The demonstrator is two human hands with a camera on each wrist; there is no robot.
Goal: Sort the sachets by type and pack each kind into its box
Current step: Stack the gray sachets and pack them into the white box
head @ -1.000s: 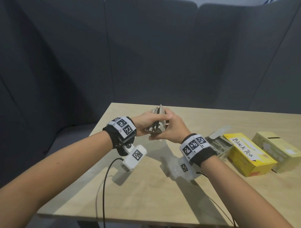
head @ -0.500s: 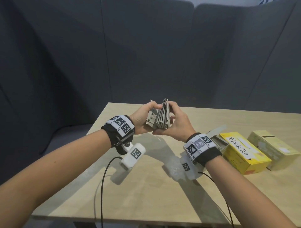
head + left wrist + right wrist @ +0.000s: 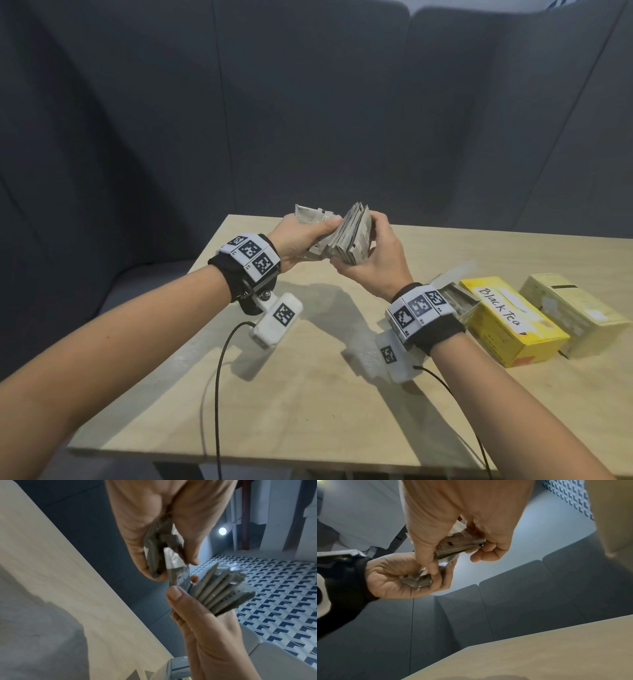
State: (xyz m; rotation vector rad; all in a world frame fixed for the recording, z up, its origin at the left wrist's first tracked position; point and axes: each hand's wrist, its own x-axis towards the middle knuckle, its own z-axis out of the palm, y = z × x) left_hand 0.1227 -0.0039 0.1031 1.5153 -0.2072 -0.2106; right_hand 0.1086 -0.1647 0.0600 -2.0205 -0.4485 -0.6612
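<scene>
Above the tabletop (image 3: 308, 394), left of the Black Tea box (image 3: 510, 318), the right hand (image 3: 376, 260) clamps the fanned sachet stack (image 3: 352, 236) (edges up, easy to leaf through). The left hand (image 3: 301, 240) pinches a few peeled-off sachets (image 3: 313, 217), likely sorting by type.

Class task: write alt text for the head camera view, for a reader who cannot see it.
Above a light wooden table, the left hand holds a few sachets while the right hand grips a thicker fanned stack of sachets. On the right of the table lie a yellow box marked Black Tea and a paler yellow box beside it.
</scene>
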